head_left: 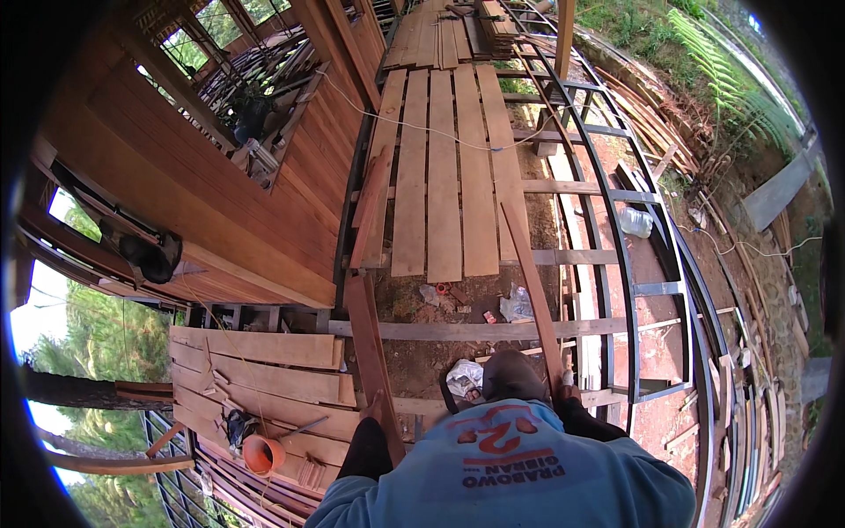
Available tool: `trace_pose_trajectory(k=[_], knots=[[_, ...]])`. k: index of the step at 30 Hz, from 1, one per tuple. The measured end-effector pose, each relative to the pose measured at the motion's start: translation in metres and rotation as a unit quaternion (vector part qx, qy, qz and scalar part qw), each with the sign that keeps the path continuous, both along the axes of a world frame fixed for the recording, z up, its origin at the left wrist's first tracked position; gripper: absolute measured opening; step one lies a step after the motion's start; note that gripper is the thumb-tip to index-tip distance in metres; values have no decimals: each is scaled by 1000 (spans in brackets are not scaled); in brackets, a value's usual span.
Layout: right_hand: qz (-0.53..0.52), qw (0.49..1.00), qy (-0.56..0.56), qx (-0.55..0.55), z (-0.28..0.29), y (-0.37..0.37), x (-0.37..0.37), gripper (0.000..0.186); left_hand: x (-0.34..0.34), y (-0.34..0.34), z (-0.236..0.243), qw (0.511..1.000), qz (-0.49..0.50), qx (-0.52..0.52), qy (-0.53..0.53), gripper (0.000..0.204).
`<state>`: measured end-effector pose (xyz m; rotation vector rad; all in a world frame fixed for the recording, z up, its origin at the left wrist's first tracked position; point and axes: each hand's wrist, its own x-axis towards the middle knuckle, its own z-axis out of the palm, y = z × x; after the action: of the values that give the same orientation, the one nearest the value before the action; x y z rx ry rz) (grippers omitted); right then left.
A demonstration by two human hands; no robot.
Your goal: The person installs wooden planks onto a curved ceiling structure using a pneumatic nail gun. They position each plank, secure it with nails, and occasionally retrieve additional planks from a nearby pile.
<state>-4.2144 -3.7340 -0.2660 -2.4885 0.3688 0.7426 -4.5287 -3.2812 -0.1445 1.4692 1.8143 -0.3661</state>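
My left hand (376,408) is closed on a reddish-brown wooden board (363,330), which runs away from me and down past my forearm. On the other side, my right hand (568,384) grips the near end of a narrow brown board (532,295). That board slants forward and left, its far end over the pale planks (444,176) laid side by side ahead. Both forearms are in dark sleeves, below a light blue shirt. Part of my fingers is hidden by the boards. Between my arms shows a dark grey rounded shape, beside a crumpled white plastic bag (465,378).
A wood-panelled wall (220,176) with window openings rises at left. Dark metal framing (627,290) and a crossbeam (475,331) span bare soil with litter. Loose planks (264,361) hold an orange bucket (263,454). A white cable (422,130) crosses the far planks.
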Motion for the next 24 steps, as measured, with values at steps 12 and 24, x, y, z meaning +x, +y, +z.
trace_pose_trajectory(k=[12, 24], knots=[[64, 992, 87, -72, -25, 49, 137, 45, 163, 32, -15, 995, -39, 32, 89, 104], [7, 999, -50, -5, 33, 239, 421, 56, 368, 164, -22, 989, -42, 11, -138, 95]])
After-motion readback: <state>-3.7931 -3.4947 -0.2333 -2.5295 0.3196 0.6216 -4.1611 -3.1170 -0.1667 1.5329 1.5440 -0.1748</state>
